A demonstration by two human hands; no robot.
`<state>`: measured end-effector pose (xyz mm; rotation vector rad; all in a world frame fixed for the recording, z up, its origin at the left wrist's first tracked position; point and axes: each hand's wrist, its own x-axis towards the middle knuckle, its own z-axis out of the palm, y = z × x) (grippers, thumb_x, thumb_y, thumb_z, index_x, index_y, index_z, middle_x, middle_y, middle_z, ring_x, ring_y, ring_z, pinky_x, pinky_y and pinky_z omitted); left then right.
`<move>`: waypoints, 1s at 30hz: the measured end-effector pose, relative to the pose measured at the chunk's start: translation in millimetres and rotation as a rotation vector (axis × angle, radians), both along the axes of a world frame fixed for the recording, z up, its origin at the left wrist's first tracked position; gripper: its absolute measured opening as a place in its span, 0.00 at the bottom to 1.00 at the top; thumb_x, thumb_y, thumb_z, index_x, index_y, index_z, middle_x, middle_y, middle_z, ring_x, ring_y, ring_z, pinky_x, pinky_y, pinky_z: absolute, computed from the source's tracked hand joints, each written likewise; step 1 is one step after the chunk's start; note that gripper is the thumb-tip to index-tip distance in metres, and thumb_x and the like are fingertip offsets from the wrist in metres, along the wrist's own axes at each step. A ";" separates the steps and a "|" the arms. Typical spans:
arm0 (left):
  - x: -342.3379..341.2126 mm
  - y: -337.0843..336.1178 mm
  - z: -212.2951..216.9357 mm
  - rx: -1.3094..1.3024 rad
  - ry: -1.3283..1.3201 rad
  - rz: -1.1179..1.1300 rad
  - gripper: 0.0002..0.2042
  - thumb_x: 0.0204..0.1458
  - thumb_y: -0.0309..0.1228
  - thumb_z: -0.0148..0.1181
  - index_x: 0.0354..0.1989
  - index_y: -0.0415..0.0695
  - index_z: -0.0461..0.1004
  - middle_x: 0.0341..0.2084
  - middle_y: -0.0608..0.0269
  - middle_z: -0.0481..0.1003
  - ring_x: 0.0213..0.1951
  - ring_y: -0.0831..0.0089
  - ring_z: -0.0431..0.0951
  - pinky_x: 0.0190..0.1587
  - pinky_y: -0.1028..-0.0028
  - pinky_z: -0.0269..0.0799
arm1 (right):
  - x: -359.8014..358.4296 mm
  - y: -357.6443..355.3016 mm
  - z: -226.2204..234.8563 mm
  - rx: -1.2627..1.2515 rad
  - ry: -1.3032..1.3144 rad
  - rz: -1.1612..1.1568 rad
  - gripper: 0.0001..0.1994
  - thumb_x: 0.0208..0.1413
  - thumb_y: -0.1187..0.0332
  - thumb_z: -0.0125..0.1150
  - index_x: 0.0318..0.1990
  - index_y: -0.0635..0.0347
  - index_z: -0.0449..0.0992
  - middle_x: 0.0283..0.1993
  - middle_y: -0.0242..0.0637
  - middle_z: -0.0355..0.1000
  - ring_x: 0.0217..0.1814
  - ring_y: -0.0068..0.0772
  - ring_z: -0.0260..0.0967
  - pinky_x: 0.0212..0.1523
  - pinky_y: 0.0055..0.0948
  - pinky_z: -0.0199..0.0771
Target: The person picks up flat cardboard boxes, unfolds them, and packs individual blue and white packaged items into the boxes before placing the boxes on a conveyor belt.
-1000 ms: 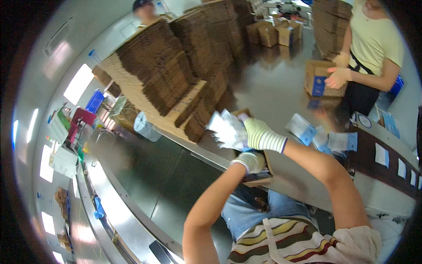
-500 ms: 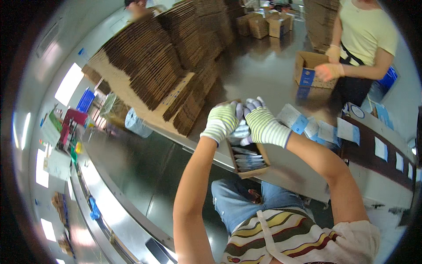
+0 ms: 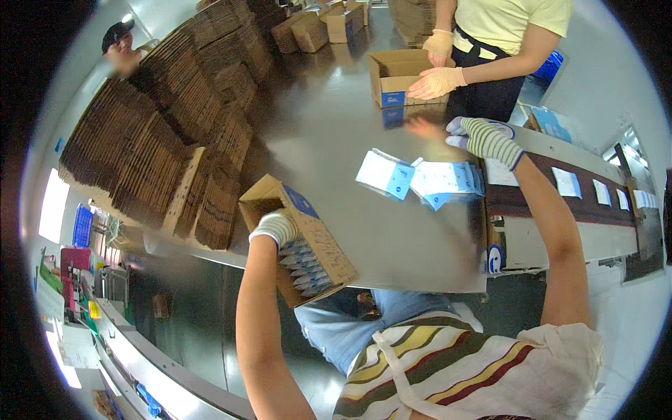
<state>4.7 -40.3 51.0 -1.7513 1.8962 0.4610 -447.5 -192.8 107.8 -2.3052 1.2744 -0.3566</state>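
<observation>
Left hand (image 3: pixel 276 227) in the mouth of a box (image 3: pixel 320 243), fingers hidden, its grip impossible to tell; box's long axis, 11 to 5 o'clock; loose packets (image 3: pixel 439 178) on the table (image 3: pixel 332 178), at the left hand's 2 o'clock and, nearer, the right's 8; right hand (image 3: pixel 483 138) well apart, fingers parted, seemingly empty, above the belt (image 3: pixel 523 196)

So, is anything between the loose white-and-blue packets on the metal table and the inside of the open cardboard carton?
Yes: the right wall of the carton faces the packets, and the gloved left hand partly covers its opening. Nothing else visible lies between.
</observation>
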 end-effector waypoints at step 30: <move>-42.8 50.9 19.1 -0.355 0.149 0.017 0.14 0.52 0.36 0.50 0.40 0.41 0.77 0.41 0.48 0.76 0.44 0.55 0.76 0.45 0.61 0.73 | 195.4 67.2 -80.0 -0.213 0.510 0.185 0.36 0.41 0.51 0.64 0.55 0.65 0.66 0.56 0.53 0.65 0.60 0.47 0.62 0.58 0.40 0.61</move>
